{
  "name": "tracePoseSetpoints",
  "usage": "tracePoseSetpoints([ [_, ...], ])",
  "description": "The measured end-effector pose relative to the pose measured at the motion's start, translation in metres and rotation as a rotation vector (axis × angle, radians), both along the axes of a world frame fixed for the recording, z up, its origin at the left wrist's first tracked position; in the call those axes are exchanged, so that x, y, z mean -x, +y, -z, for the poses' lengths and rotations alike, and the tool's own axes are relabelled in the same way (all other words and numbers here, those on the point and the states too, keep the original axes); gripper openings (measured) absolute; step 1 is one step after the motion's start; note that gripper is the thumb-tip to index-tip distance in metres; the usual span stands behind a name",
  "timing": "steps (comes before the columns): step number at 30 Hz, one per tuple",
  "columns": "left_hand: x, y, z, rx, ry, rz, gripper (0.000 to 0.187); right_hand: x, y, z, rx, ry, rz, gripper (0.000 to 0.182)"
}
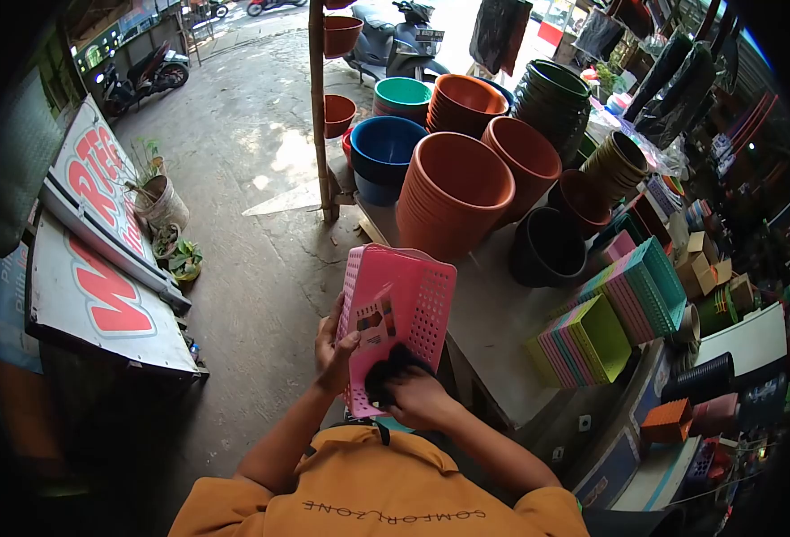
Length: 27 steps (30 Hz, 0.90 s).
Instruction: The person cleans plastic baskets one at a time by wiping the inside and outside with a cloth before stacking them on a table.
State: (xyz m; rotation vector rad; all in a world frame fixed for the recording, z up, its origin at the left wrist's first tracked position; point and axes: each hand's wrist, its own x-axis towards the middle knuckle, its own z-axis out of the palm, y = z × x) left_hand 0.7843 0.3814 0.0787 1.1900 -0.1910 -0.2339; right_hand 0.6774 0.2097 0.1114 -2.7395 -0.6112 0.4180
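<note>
Hands in the lower middle of the frame: left hand (334,351) grips the pink basket's (413,300) edge, right hand (420,398) presses a clutched black cloth (388,369) on it.

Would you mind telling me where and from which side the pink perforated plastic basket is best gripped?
Probably by the long left rim of the pink perforated plastic basket, approached from the left. It stands upright on end, and the left hand already clasps that edge while the right hand presses a dark cloth inside.
</note>
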Motion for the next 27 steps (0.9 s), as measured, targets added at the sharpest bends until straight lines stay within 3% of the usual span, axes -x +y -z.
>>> tracePoseSetpoints([
  [2,-0.002,-0.007,-0.004,0.074,0.027,0.009,0.08,0.01,0.009,0.013,-0.334,0.069,0.182,0.038],
  [3,-0.001,-0.011,-0.008,0.15,0.045,0.009,0.08,0.012,0.013,0.011,-0.338,0.076,0.202,0.038],
  [5,0.001,-0.017,-0.011,0.195,0.096,0.056,0.077,0.009,0.017,0.003,-0.71,0.305,0.293,0.036],
  [6,0.002,-0.019,-0.014,0.241,0.138,0.081,0.075,0.007,0.02,-0.012,-0.757,0.485,0.289,0.039],
  [7,0.005,-0.021,-0.017,0.237,0.135,0.091,0.075,0.014,0.024,-0.028,-0.763,0.478,0.296,0.039],
  [9,0.011,-0.023,-0.023,0.378,0.335,0.088,0.067,0.028,0.034,-0.06,-0.419,-0.002,0.189,0.042],
  [10,0.011,-0.021,-0.022,0.425,0.383,0.13,0.061,0.037,0.036,-0.068,-0.377,-0.108,0.153,0.045],
  [13,0.016,-0.013,-0.025,0.524,0.532,0.258,0.063,0.052,0.036,-0.099,-0.203,-0.244,0.1,0.052],
  [17,0.029,-0.008,-0.01,0.525,0.628,0.237,0.065,0.048,0.032,-0.088,-0.036,-0.287,0.112,0.043],
  [19,0.038,-0.002,0.012,0.347,0.617,0.254,0.07,0.044,0.021,-0.077,-0.006,-0.289,0.077,0.037],
  [21,0.049,0.014,0.08,-0.435,0.287,-0.203,0.076,0.043,0.007,-0.072,-0.177,-0.237,0.043,0.036],
  [23,0.056,0.038,-0.003,-0.808,-0.583,-0.085,0.078,0.043,-0.006,-0.079,-0.195,-0.174,0.047,0.039],
  [24,0.047,0.051,-0.032,-1.01,-0.972,0.13,0.067,0.042,-0.013,-0.081,-0.315,-0.141,0.07,0.039],
  [25,0.044,0.05,-0.037,-0.735,-0.857,0.451,0.059,0.04,-0.018,-0.083,-0.434,-0.109,0.092,0.038],
  [27,0.042,0.05,-0.037,-0.881,-0.923,0.679,0.051,0.031,-0.028,-0.072,-0.507,-0.089,0.058,0.036],
])
